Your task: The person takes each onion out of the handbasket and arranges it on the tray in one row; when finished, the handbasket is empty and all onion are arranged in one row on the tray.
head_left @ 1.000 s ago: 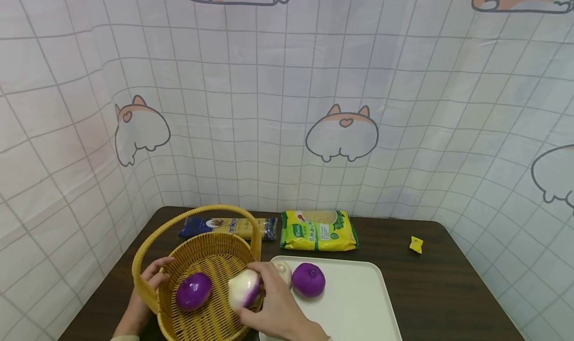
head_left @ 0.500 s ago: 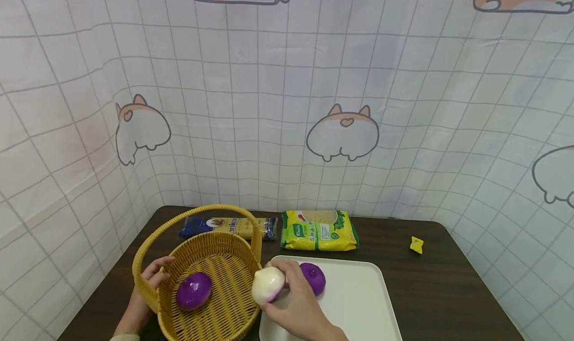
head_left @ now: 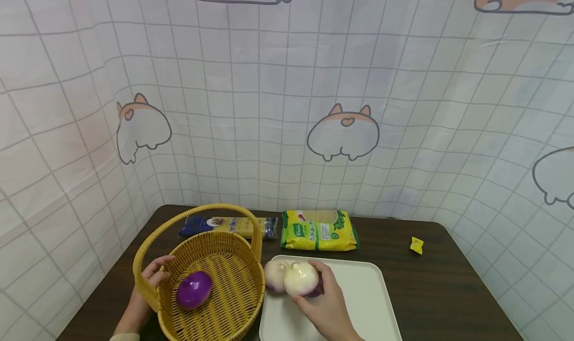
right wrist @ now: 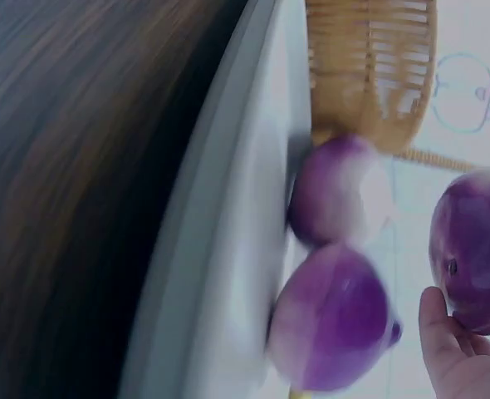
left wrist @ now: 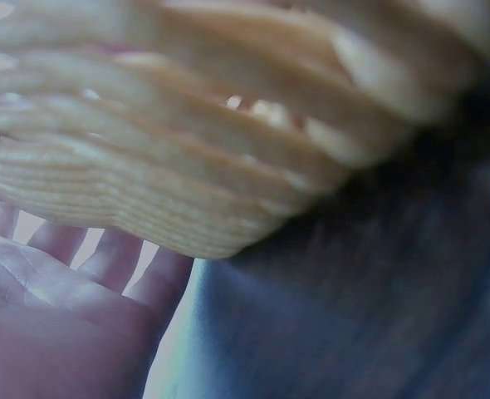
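Note:
My right hand [head_left: 325,301] grips a shiny purple-and-white onion [head_left: 300,278], its pale top facing the head camera. In the right wrist view this held onion [right wrist: 475,249] is raised clear of the white tray [head_left: 372,301]. Two more onions sit on the tray: a pale-topped one [head_left: 274,275] and a purple one [right wrist: 336,320], mostly hidden behind the held onion in the head view. My left hand [head_left: 145,291] holds the left rim of a yellow wicker basket [head_left: 224,313], fingers along its outer wall. Inside the basket lies a purple onion [head_left: 194,290].
A blue-and-yellow pasta packet [head_left: 228,226] lies behind the basket, partly covered by its tall handle [head_left: 197,210]. Beside it is a green-and-yellow bag [head_left: 318,230]. A small yellow wrapped piece [head_left: 416,245] lies on the dark wooden table [head_left: 439,291] at the right.
My right hand has lifted the pale-topped onion out of the basket and carried it rightward over the tray. The left hand and the basket have stayed in place.

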`<action>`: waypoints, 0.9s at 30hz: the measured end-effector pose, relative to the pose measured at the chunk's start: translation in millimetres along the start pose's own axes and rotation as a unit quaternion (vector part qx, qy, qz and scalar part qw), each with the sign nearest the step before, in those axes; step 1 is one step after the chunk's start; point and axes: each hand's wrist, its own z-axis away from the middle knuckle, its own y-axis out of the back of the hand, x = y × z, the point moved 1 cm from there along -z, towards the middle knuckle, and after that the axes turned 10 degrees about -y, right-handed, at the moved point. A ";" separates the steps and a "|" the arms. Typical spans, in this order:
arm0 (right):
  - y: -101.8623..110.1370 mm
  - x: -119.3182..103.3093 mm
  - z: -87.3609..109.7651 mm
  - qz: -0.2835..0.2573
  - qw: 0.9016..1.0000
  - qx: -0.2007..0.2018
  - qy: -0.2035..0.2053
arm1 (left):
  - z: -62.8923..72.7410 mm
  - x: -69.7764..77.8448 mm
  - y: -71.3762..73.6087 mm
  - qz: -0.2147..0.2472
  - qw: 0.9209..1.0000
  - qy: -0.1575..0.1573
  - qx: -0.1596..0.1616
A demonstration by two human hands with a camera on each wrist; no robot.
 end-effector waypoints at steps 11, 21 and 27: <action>30.3 18.4 -0.5 0.006 0.997 0.073 -0.040 | -1.0 -1.1 0.3 0.000 1.000 0.007 0.004; 46.9 32.6 -7.8 0.024 0.989 0.121 -0.076 | -2.1 -0.8 0.6 -0.010 1.000 0.012 0.004; 56.1 41.7 -9.4 0.010 0.984 0.138 -0.109 | -0.7 -1.0 1.2 -0.007 1.000 0.000 -0.005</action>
